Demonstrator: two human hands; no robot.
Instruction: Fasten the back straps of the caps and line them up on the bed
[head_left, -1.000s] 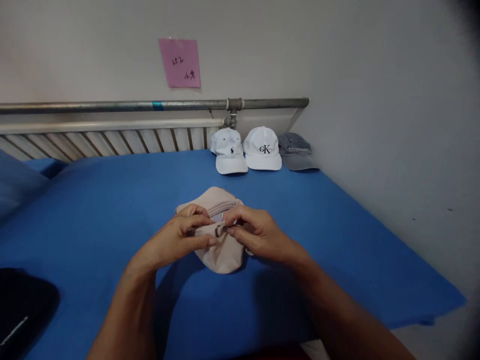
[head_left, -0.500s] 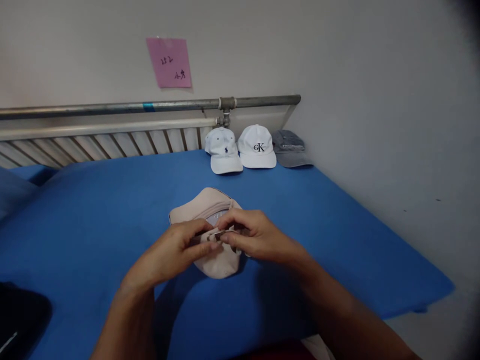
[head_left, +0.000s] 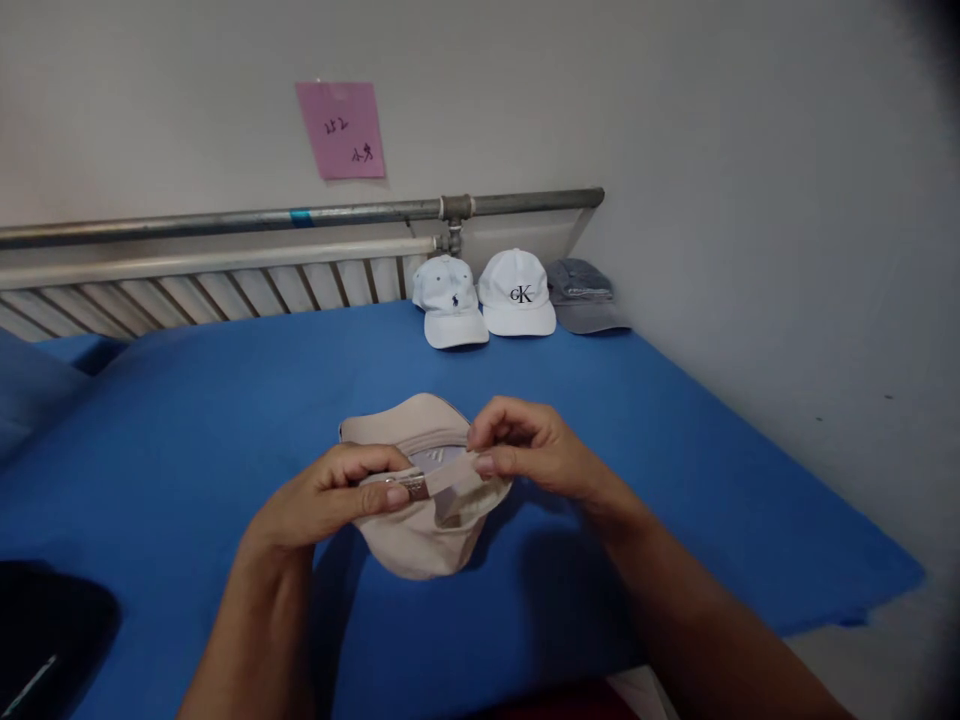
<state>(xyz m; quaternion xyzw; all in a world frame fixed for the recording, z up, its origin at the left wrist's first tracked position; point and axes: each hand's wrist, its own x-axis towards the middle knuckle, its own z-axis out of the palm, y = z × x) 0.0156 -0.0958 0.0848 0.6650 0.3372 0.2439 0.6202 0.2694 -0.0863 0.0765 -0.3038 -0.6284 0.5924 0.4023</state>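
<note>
A beige cap (head_left: 420, 540) lies upside down on the blue sheet (head_left: 225, 420), its back toward me. My left hand (head_left: 330, 495) pinches the small metal buckle (head_left: 411, 487) of the cap's back strap. My right hand (head_left: 529, 450) is closed on the loose end of the beige strap (head_left: 457, 483), pulled out to the right of the buckle. Both hands hover just above the cap.
Three caps line the far edge by the wall: a white one with a small emblem (head_left: 450, 300), a white one with letters (head_left: 517, 293) and a grey one (head_left: 583, 297). A metal pipe (head_left: 300, 213), a slatted rail, a pink note (head_left: 341, 130) and a dark object (head_left: 45, 640) at bottom left.
The hands were pressed together at the buckle; now my right hand has drawn the strap end out to the right and the hands are apart.
</note>
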